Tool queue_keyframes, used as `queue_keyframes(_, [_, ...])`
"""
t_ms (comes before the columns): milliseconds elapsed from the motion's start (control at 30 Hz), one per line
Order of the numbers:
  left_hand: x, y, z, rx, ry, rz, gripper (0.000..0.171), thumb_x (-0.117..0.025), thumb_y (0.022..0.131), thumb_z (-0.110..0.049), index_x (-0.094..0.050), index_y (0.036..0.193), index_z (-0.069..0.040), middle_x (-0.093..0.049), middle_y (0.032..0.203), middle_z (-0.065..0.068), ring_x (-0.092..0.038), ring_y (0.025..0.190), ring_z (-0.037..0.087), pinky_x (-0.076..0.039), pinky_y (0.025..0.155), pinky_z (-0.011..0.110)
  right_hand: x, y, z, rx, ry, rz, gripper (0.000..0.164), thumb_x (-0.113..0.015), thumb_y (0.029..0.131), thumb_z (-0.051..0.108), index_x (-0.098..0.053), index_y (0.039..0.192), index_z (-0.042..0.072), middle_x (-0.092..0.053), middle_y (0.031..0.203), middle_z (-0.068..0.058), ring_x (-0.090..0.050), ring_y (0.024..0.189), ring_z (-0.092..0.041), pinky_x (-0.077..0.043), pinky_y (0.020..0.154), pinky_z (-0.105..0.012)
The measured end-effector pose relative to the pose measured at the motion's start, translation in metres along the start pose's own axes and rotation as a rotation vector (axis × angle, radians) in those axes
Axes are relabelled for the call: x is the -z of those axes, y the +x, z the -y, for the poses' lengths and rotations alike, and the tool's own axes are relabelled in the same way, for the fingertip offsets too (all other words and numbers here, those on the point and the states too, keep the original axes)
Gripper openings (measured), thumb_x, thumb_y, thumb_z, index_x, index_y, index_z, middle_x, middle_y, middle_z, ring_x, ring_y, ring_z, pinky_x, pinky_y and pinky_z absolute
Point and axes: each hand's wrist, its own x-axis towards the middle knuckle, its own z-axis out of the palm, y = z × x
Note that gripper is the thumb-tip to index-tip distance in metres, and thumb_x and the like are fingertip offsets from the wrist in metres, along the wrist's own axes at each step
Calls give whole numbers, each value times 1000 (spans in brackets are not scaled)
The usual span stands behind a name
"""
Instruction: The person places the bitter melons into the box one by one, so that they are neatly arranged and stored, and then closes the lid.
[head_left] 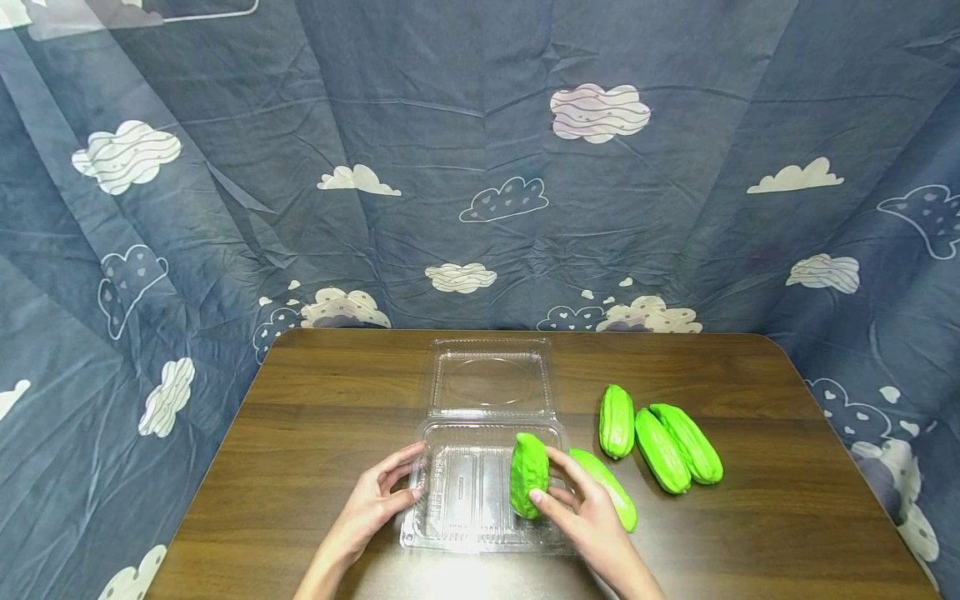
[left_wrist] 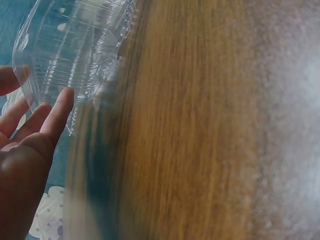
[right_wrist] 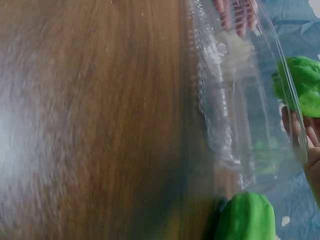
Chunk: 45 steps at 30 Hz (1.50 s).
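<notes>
- My right hand (head_left: 587,502) pinches the green gourd (head_left: 528,473) over the clear container (head_left: 483,546)'s right side.
- My left hand (head_left: 372,493), fingers relaxed, touches its left edge; light steadying should suit thin plastic.

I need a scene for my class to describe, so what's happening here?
A person's right grip holds a ridged green vegetable over the right part of a clear plastic container, whose lid is open. The left grip touches the container's left side. Four more green vegetables are on the wooden table to the container's right.
</notes>
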Motion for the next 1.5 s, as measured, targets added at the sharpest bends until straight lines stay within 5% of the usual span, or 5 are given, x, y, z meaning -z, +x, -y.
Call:
queue_keyframes(433, [0,0,0,-2,3,1,64,-63,85,10,-42,145,1,-38,151,21,-38,134,42,-46,99,29,-20,9,0,-108,2,1,54,-73,86,3,-54,136,5,-57,128,-21,-68,92,-25,-58,75,-32])
queue_keyframes(900, [-1,0,0,2,6,-7,65,-64,84,10,-43,145,2,-39,150,21,-39,134,42,-46,100,29,-36,22,-3,-136,9,95,54,-73,88,10,-51,135,-2,-58,125,-25,-64,104,-34,-55,85,-31])
queue_keyframes(1500, [0,1,0,-3,6,-8,65,-63,84,11,-42,144,3,-40,149,22,-40,133,42,-46,100,30,-59,36,-9,-214,-34,194,52,-72,90,15,-51,135,0,-61,114,-20,-69,86,-25,-58,75,-29])
